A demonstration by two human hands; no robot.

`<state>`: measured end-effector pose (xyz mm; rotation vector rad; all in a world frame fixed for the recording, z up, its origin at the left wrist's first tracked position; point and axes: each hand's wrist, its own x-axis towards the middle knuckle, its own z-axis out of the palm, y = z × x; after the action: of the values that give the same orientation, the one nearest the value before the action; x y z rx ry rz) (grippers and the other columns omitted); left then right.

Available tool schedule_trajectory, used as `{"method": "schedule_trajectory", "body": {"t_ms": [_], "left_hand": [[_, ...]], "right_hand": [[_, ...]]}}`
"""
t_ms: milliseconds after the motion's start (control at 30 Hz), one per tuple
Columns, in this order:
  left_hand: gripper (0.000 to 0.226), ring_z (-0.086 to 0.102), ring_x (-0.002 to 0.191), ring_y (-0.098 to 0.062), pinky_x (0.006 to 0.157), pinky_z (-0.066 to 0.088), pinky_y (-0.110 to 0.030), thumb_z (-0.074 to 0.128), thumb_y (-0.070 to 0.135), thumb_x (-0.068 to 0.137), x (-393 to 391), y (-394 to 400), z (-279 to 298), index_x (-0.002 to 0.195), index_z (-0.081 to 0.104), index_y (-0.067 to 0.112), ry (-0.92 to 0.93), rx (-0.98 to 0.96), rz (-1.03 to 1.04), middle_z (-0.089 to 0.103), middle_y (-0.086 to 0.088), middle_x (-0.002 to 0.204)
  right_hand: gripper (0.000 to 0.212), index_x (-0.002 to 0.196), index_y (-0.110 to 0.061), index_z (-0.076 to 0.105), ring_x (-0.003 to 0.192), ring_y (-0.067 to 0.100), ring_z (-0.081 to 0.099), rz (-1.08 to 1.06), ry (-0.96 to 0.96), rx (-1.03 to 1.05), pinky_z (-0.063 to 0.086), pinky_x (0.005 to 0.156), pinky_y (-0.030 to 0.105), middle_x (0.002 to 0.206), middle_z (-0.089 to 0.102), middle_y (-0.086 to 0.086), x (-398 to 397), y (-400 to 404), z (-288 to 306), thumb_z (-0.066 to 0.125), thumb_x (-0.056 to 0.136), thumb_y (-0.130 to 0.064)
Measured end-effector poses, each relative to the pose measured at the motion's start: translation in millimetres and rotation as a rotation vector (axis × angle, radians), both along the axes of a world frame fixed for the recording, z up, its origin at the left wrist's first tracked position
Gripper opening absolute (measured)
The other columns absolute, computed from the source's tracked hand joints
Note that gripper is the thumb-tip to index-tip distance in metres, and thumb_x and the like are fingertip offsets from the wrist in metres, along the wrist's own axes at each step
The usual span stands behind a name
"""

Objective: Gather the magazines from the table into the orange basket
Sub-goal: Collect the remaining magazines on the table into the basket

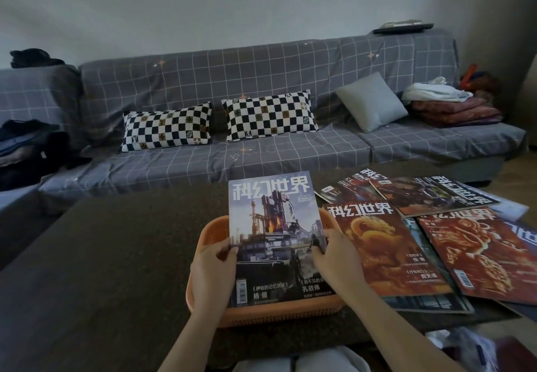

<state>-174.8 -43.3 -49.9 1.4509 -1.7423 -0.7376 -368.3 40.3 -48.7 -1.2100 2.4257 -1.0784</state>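
An orange basket (212, 233) stands on the dark table (116, 255) right in front of me. A blue-grey magazine (270, 215) with a tower on its cover stands tilted in the basket, its lower edge inside. My left hand (213, 270) grips its left edge and my right hand (331, 255) grips its right edge. To the right, several magazines lie overlapping on the table: a red dragon cover (386, 249) touching the basket, another red one (488, 255), and darker ones (421, 194) behind.
A grey checked sofa (261, 151) runs behind the table with two chequered pillows (167, 129), a grey cushion (370, 101) and folded cloth (453, 107). A dark bag (26, 151) lies at the left. The table's left half is bare.
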Motion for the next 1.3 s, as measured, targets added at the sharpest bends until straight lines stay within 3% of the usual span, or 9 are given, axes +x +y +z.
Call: {"method": "schedule_trajectory", "body": {"t_ms": [167,333,400,467,567,700,900,1100,1300], "left_hand": [[0.033,0.06,0.047,0.005,0.037,0.039,-0.008,0.061,0.024,0.093,-2,0,4,0.125,0.063,0.024,0.029,0.055,0.039,0.054,0.023,0.063],[0.034,0.061,0.049,0.001,0.038,0.043,-0.01,0.06,0.024,0.093,-1,3,4,0.127,0.061,0.024,0.012,0.045,0.037,0.057,0.02,0.065],[0.03,0.066,0.063,-0.001,0.051,0.054,-0.019,0.061,0.025,0.092,-4,10,7,0.122,0.062,0.025,-0.015,-0.004,0.001,0.064,0.017,0.076],[0.037,0.063,0.098,-0.011,0.083,0.056,-0.037,0.064,0.028,0.089,-12,17,8,0.125,0.059,0.024,-0.052,-0.049,-0.005,0.065,0.008,0.109],[0.052,0.04,0.128,-0.021,0.112,0.023,-0.046,0.067,0.029,0.086,-28,27,10,0.135,0.051,0.023,-0.051,-0.05,0.031,0.047,0.0,0.136],[0.044,0.035,0.131,-0.016,0.113,0.015,-0.04,0.066,0.028,0.087,-55,43,11,0.129,0.054,0.029,-0.045,-0.087,-0.063,0.044,0.004,0.136],[0.035,0.04,0.126,-0.012,0.108,0.037,-0.033,0.063,0.023,0.09,-111,73,10,0.124,0.057,0.024,0.02,-0.112,-0.292,0.046,0.008,0.131],[0.035,0.042,0.121,0.0,0.09,0.028,0.003,0.056,0.026,0.095,-171,109,8,0.129,0.054,0.022,-0.007,-0.172,-0.51,0.046,0.01,0.133],[0.053,0.032,0.138,-0.011,0.109,0.025,-0.022,0.052,0.033,0.096,-217,126,-22,0.145,0.036,0.022,-0.09,0.048,-0.568,0.032,0.003,0.152]], "right_hand": [[0.015,0.102,-0.015,0.061,0.054,0.01,0.054,-0.012,-0.002,-0.026,0.035,0.045,0.018,0.08,0.066,0.0,-1,0,1,0.058,0.088,-0.021],[0.013,0.1,-0.017,0.062,0.07,0.011,0.063,-0.008,-0.002,-0.036,0.046,0.054,0.02,0.098,0.069,0.002,-1,5,5,0.058,0.088,-0.02],[0.018,0.106,-0.019,0.062,0.078,0.013,0.066,0.024,-0.022,-0.026,0.051,0.061,0.024,0.098,0.069,0.0,-5,7,7,0.057,0.089,-0.022],[0.025,0.114,-0.019,0.061,0.083,0.015,0.067,0.066,-0.064,-0.039,0.053,0.064,0.027,0.098,0.069,-0.002,-8,8,8,0.056,0.09,-0.024],[0.042,0.13,-0.015,0.052,0.094,0.007,0.06,0.057,-0.13,-0.094,0.042,0.062,0.009,0.117,0.064,-0.002,-13,14,8,0.058,0.09,-0.026],[0.034,0.121,-0.018,0.058,0.084,-0.003,0.052,0.018,-0.116,-0.161,0.037,0.061,0.007,0.109,0.064,-0.008,-27,32,5,0.061,0.088,-0.025],[0.026,0.114,-0.02,0.064,0.084,0.005,0.053,-0.112,-0.064,-0.176,0.039,0.069,0.018,0.106,0.066,-0.005,-66,72,-5,0.06,0.089,-0.027],[0.032,0.118,-0.013,0.063,0.093,0.019,0.062,-0.238,-0.05,-0.098,0.043,0.07,0.027,0.109,0.067,0.005,-113,109,-23,0.058,0.091,-0.029],[0.031,0.116,-0.016,0.062,0.075,0.003,0.052,-0.222,-0.064,-0.011,0.037,0.059,0.015,0.104,0.068,-0.001,-137,126,-38,0.06,0.089,-0.031]]}}
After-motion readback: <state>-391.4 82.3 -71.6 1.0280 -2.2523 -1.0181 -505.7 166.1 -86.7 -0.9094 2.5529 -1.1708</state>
